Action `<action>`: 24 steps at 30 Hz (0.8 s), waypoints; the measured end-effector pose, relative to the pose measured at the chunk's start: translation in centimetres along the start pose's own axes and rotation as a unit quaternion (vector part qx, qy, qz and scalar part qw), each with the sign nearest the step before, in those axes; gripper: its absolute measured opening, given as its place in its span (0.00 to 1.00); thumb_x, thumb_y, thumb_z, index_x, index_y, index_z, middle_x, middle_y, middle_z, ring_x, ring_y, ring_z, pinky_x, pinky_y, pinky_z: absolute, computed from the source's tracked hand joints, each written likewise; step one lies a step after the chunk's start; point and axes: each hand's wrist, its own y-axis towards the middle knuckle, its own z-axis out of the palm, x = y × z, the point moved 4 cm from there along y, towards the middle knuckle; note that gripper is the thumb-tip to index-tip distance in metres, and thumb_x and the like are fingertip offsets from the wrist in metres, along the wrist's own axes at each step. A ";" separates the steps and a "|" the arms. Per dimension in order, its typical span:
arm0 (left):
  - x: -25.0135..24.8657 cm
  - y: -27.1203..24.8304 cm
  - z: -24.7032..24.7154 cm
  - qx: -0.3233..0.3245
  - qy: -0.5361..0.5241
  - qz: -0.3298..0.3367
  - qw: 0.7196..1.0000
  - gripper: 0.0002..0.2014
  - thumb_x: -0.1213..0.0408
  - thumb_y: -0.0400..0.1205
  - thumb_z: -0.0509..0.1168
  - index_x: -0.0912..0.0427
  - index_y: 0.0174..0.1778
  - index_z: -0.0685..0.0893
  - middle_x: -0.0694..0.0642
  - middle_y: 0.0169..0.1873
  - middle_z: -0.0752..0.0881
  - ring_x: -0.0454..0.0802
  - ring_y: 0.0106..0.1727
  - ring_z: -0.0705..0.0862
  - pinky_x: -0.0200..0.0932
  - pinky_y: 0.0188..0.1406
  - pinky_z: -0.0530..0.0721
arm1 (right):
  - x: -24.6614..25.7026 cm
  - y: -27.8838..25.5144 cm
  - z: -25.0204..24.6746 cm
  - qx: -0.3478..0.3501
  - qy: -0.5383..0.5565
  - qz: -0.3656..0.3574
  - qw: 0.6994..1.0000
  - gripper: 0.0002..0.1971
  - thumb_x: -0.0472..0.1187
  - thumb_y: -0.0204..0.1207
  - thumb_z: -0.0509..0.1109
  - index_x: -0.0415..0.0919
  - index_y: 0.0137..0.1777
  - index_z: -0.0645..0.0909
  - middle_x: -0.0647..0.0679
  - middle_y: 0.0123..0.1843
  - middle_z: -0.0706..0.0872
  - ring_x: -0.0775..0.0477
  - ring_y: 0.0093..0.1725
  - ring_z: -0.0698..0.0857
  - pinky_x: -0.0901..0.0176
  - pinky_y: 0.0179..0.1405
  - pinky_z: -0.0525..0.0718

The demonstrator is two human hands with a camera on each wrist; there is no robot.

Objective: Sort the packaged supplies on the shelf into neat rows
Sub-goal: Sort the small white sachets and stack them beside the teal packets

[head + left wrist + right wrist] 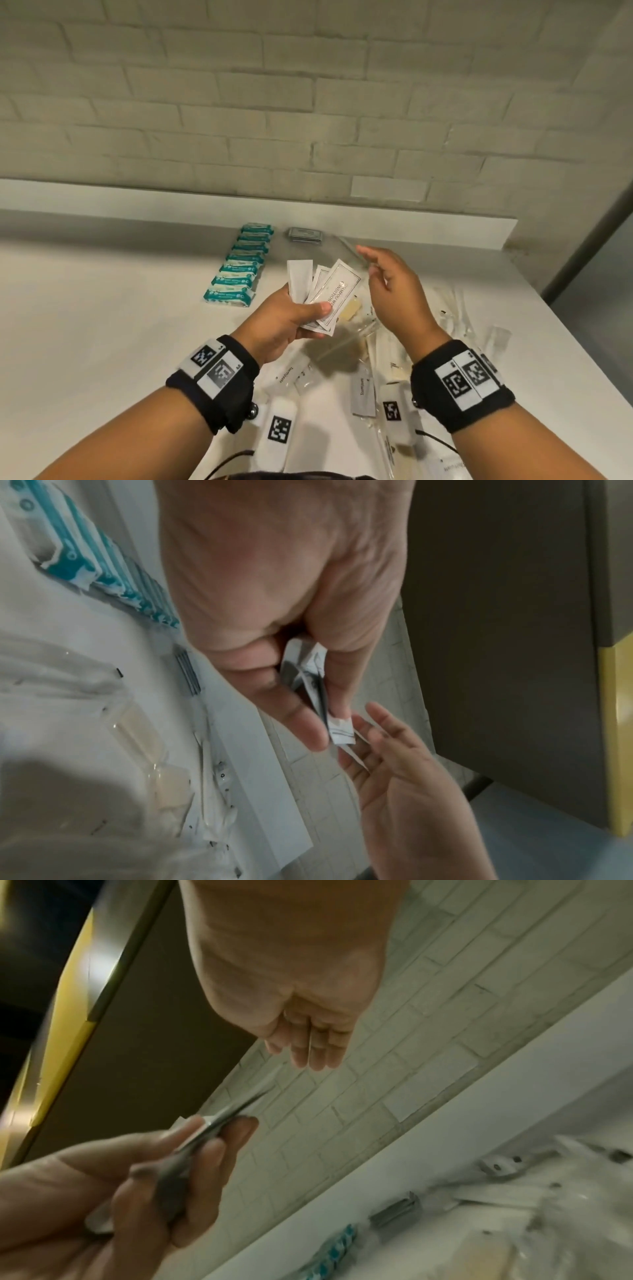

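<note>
My left hand (291,318) holds a fan of white shampoo sachets (337,291) above the white shelf (102,308), thumb pressed on top of them. The left wrist view shows the sachets (339,729) pinched between thumb and fingers. In the right wrist view the sachets (219,1118) appear edge-on in the left hand (171,1164). My right hand (387,277) hovers just right of the fan with straight fingers and holds nothing. A row of teal packets (239,265) lies on the shelf to the left. A small stack of grey packets (304,234) sits behind.
Loose clear-wrapped items (455,308) are scattered on the right of the shelf. Toothpaste packets (363,394) lie near the front under my wrists. A white brick wall (308,102) closes the back; the shelf ends at a right edge (582,359).
</note>
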 end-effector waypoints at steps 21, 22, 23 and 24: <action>0.5 1.7 0.3 -0.014 -0.003 0.008 1.000 0.12 0.70 0.82 0.66 0.61 0.61 0.83 0.56 0.46 0.92 0.51 0.43 0.90 0.41 0.34 0.87 | -1.5 1.2 2.1 0.179 0.282 0.296 0.895 0.17 0.19 0.70 0.70 0.34 0.56 0.81 0.34 0.51 0.89 0.35 0.49 0.89 0.41 0.52 0.86; 0.5 1.7 0.6 -0.006 0.022 0.001 1.000 0.12 0.65 0.83 0.65 0.60 0.62 0.82 0.56 0.46 0.91 0.50 0.41 0.88 0.40 0.32 0.85 | -1.7 0.8 2.8 0.174 0.271 0.302 0.897 0.15 0.21 0.71 0.71 0.35 0.55 0.83 0.35 0.50 0.90 0.36 0.48 0.88 0.41 0.53 0.84; 0.4 1.6 0.5 -0.010 0.047 -0.011 0.999 0.14 0.57 0.84 0.63 0.58 0.62 0.82 0.56 0.44 0.89 0.48 0.37 0.85 0.38 0.30 0.82 | -1.9 0.8 3.0 0.160 0.269 0.304 0.900 0.13 0.24 0.72 0.70 0.36 0.54 0.84 0.37 0.48 0.90 0.38 0.47 0.88 0.42 0.51 0.84; 0.4 1.6 0.1 -0.023 0.068 -0.027 0.997 0.19 0.47 0.84 0.59 0.57 0.61 0.82 0.55 0.41 0.87 0.46 0.32 0.79 0.36 0.26 0.75 | -2.3 0.9 2.9 0.138 0.274 0.308 0.900 0.11 0.26 0.74 0.69 0.38 0.54 0.84 0.40 0.46 0.90 0.40 0.46 0.87 0.44 0.49 0.85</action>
